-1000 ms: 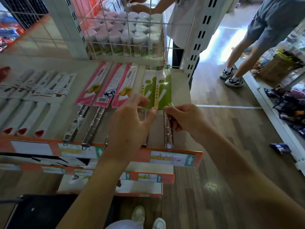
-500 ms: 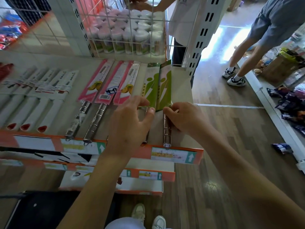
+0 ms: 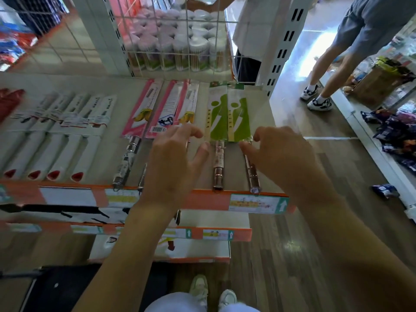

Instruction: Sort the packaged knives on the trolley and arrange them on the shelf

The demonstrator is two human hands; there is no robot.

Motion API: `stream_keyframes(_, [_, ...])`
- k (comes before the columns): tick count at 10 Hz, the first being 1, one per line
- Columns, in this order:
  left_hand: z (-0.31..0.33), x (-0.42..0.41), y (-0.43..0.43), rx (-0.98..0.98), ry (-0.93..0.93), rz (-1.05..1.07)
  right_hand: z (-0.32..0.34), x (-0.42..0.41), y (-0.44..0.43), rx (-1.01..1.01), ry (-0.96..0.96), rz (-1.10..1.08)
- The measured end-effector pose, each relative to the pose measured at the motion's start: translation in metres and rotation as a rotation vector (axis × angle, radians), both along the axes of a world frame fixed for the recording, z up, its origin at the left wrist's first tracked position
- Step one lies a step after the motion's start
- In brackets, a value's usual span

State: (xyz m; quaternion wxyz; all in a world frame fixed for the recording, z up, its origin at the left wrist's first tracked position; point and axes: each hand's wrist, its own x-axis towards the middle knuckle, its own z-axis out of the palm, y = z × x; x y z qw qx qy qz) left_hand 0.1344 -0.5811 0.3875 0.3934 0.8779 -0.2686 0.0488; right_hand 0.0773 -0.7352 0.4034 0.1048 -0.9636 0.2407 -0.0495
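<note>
Both hands have let go of the green packs, which half a second ago stood tilted on edge between pinching fingers and now lie flat. The left hand (image 3: 173,161) and right hand (image 3: 283,158) hover low over the beige shelf board (image 3: 262,113), fingers apart and loosely bent, gripping nothing. Whether the right fingertips (image 3: 244,145) touch the pack's lower edge cannot be told. The two green-card packaged knives (image 3: 227,118) sit side by side at the shelf's right end, cards touching. Their steel handles (image 3: 218,164) point toward the orange price rail (image 3: 207,200) at the front edge. Just left of them lie three pink-card packaged knives (image 3: 145,109) with similar metal handles, the third partly under the left hand. Further left there is a row of white-sheathed knives with red tips (image 3: 58,143), packed close together. Behind the shelf a white wire basket (image 3: 186,28) holds clear round tubs with pink and white lids (image 3: 180,48) in tight rows, with thin sticks showing inside them. On the floor to the right, an open brown cardboard box (image 3: 373,83) contains crumpled yellow-green and dark wrapping. Two other people stand beyond the shelf — one reaches over the basket. Below the rail, lower shelves carry flat white boxes (image 3: 67,213).
</note>
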Motion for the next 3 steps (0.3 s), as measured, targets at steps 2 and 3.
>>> stream_keyframes(2, [0.003, 0.009, 0.036, 0.122, -0.083, 0.024, 0.009, 0.001, 0.033, 0.033, -0.229, 0.069])
stream_keyframes(3, [0.007, 0.006, 0.062, 0.182, -0.015, 0.089, 0.006, -0.001, 0.056, 0.105, -0.195, 0.029])
